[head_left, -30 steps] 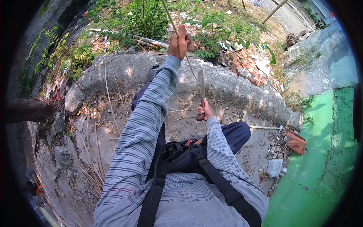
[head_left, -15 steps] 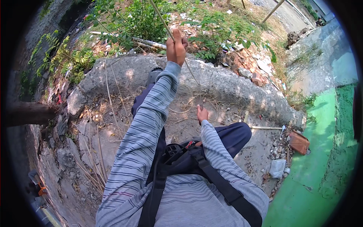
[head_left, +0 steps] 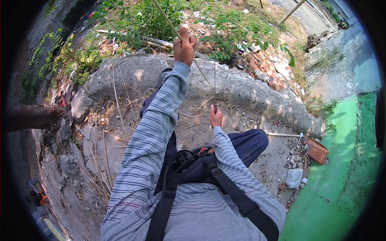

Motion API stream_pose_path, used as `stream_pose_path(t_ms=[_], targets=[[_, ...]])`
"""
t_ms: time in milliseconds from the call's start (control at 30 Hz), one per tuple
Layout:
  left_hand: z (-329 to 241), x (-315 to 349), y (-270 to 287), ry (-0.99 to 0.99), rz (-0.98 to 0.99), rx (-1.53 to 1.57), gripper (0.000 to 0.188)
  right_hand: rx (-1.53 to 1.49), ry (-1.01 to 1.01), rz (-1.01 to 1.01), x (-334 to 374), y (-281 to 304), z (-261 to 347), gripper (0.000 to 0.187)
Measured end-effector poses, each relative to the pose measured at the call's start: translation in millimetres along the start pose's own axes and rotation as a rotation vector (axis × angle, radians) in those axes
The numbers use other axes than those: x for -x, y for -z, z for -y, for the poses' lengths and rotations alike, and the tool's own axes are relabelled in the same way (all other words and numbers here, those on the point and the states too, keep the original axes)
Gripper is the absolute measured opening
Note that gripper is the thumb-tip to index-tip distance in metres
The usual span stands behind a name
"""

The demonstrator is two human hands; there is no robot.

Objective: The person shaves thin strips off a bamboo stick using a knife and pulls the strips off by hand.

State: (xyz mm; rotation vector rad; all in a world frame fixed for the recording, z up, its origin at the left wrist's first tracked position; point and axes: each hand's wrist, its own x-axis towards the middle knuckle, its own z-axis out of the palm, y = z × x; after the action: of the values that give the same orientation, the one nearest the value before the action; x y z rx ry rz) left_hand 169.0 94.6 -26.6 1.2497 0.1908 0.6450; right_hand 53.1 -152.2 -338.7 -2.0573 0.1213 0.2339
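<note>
Left hand: your left hand (head_left: pixel 185 44), upper centre of the frame, is clamped in a fist round a long thin pale-brown stick (head_left: pixel 169 22) that runs up and left out of the frame; the arm in its grey striped sleeve (head_left: pixel 157 120) is stretched fully forward.

Right hand: your right hand (head_left: pixel 216 117), centre of the frame, is closed on the dark handle of a slim blade (head_left: pixel 214 86); the blade stands nearly upright, and its tip reaches the lower run of the stick.

Change: over the last second the left hand has crept a little higher along the stick, and the right hand has dropped lower and nearer your body, so the blade now meets the stick further down. Judged from this, a paring stroke along the stick is in progress or just finished.

Stick: straight, narrow, dry-looking, smooth where gripped; whether bark remains cannot be told.

Shavings: pale curled fibres (head_left: pixel 197 108) lie on the ground about the right hand.

Ground: rough grey concrete slab with a rounded raised kerb (head_left: pixel 241 86), cracked and dusty.

Surroundings: green leafy weeds (head_left: pixel 225 28) beyond the kerb; a reddish broken brick (head_left: pixel 317 151) at right; a bright green painted surface (head_left: pixel 337 176) lower right.
</note>
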Motion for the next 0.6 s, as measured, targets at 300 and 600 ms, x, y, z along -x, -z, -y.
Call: stream_pose_path(t_ms=[300,600], targets=[[0,-2,-7,0.006,-0.044,0.063,0.071,-0.114,-0.385,0.191,13,6,-76,0.053],[-1,0,2,0.02,-0.067,0.029,0.073,-0.668,-0.542,0.318,20,13,-49,0.047]])
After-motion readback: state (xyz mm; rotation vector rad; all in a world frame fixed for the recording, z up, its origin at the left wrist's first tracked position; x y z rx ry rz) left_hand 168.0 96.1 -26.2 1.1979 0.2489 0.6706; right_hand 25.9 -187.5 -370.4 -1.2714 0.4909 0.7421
